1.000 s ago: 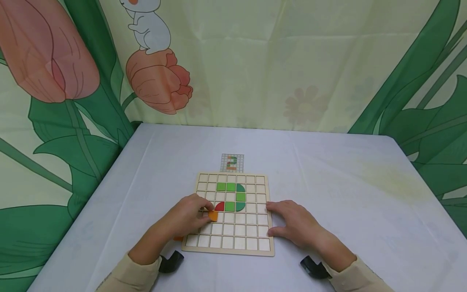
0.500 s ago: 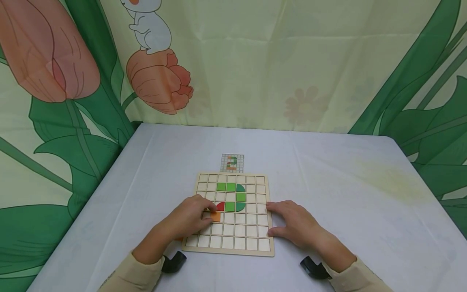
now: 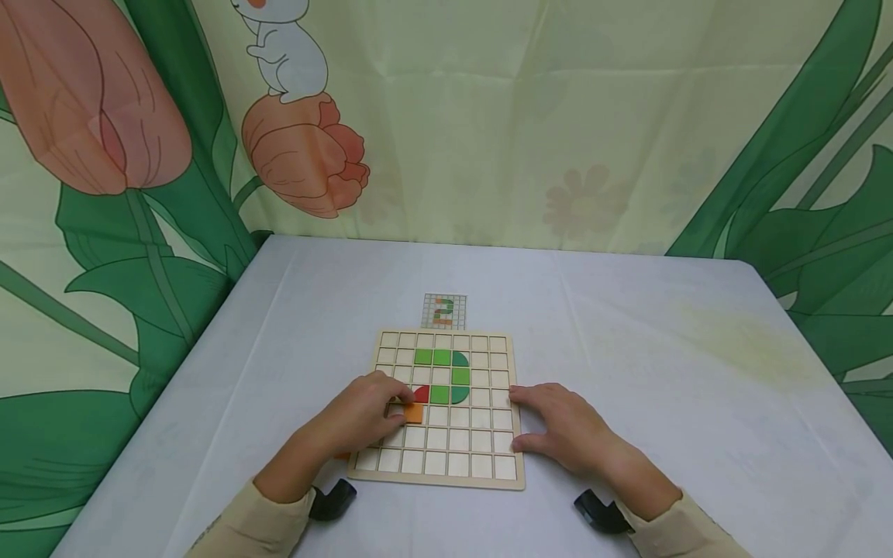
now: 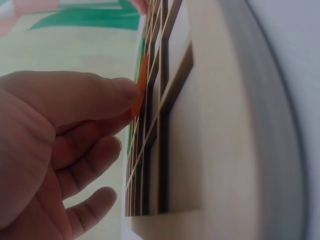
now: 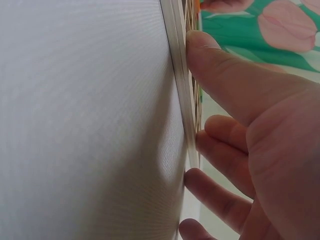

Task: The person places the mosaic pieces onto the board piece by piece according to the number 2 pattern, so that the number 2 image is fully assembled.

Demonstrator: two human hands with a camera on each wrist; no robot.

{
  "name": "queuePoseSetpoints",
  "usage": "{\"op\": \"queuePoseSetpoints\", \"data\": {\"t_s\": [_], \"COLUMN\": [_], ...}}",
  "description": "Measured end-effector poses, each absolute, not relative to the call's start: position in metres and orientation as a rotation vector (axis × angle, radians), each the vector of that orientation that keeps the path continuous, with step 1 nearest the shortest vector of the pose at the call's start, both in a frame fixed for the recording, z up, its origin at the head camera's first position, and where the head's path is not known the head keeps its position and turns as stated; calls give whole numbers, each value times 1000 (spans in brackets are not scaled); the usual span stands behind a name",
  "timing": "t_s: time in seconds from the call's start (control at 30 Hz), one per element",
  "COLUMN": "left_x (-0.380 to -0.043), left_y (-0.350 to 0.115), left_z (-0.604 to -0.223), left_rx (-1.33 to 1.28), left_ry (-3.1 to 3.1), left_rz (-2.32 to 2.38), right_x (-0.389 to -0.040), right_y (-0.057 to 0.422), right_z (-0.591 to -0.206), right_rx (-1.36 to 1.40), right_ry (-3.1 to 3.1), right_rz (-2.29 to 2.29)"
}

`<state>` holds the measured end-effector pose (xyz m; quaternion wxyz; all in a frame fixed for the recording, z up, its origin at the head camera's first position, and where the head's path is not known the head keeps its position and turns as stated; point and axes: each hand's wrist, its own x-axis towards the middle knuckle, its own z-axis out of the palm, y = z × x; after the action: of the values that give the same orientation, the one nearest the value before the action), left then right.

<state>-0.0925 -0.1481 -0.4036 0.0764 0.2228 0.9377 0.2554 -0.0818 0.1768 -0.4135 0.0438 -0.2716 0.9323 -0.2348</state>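
My left hand (image 3: pixel 364 409) pinches an orange square tile (image 3: pixel 415 413) between thumb and fingers, over the wooden grid board (image 3: pixel 466 463). In the left wrist view the orange tile (image 4: pixel 141 86) stands tilted at the grid ribs, the thumb on its near side. Just behind it lies a red quarter-round tile (image 3: pixel 422 394), partly covered by the fingertips. Green squares (image 3: pixel 440 394) and dark green quarter-rounds (image 3: pixel 460 395) fill cells in a curved shape. My right hand (image 3: pixel 565 425) rests at the board's right edge, thumb and fingertips touching the rim, as the right wrist view also shows.
A small printed pattern card (image 3: pixel 443 311) lies beyond the board's far edge. Another orange piece (image 3: pixel 342 456) shows partly beside the board's left edge, under the left wrist. White cloth (image 3: pixel 628 341) covers the table, with a printed curtain (image 3: pixel 474 124) behind it.
My left hand has shifted slightly right with the orange tile, bringing it over a cell in front of the red piece. The right hand has stayed at the rim.
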Motion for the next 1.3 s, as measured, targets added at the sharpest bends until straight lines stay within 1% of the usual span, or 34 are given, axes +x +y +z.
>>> {"op": "queuePoseSetpoints", "data": {"t_s": [0.6, 1.3], "left_x": [-94, -96], "left_y": [-145, -146], "left_z": [-406, -404], "left_rx": [740, 681], "left_ry": [2810, 2814], "left_rz": [749, 772], "right_x": [-83, -83], "right_y": [177, 177], "right_z": [-414, -414], "right_rx": [-836, -815], "right_ry": [2852, 2842], "right_rz": [-727, -736]}}
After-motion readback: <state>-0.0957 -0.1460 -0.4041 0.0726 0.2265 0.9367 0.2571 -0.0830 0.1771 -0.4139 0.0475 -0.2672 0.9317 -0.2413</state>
